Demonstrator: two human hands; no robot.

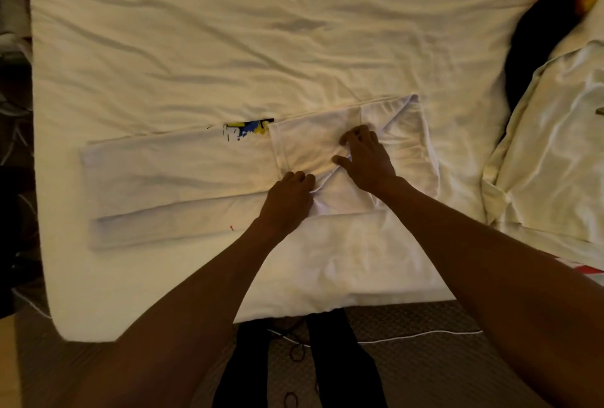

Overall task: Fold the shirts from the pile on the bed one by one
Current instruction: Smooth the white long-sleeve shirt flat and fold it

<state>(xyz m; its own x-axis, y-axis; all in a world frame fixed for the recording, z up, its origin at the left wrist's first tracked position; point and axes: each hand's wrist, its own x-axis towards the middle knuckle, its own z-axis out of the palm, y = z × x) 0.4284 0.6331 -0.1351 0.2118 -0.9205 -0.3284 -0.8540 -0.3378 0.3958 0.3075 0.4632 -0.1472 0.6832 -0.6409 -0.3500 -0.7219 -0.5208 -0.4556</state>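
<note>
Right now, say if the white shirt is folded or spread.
Partly folded: the white shirt lies as a narrow strip, one end doubled over.
</note>
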